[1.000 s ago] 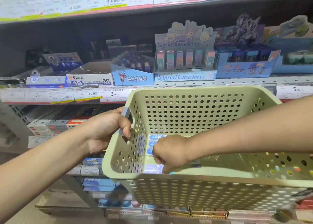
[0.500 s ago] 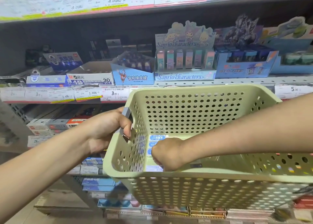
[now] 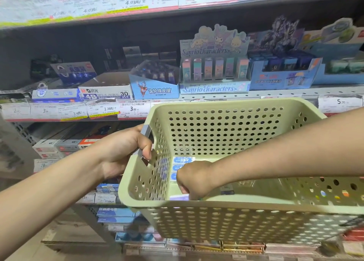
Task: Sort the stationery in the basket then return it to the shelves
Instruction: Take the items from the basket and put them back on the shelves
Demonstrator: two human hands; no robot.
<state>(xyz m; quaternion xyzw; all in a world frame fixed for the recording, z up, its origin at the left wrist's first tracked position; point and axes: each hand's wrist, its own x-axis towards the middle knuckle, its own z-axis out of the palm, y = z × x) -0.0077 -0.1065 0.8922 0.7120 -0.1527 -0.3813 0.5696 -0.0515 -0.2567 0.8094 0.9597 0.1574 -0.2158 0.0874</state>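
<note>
The basket (image 3: 226,217) is pale green plastic with round holes all over its walls. It has a thick smooth rim and a grey handle (image 3: 144,137) on its short side. It is held up in the air in front of the shelves (image 3: 275,93), tipped a little toward the person.

The left hand (image 3: 126,150) is on the outside of the basket, at that short side. Its fingers are curled tight around the grey handle.

Inside the basket, in the corner near the handle, lie small blue and white packs (image 3: 180,167) in a row. A pale purple pack (image 3: 179,197) lies on the basket floor by the near wall. A small dark thing (image 3: 227,189) lies on the floor too, but it is too blurry to tell what it is.

The right hand (image 3: 194,179) is down inside the basket, between the blue packs and the purple pack. Its fingers are curled under and point down. The back of the hand hides them, so I cannot tell if they hold anything.

Behind the basket, the shelf holds a box of erasers (image 3: 107,92) and a pastel box with cartoon animals (image 3: 214,63).
</note>
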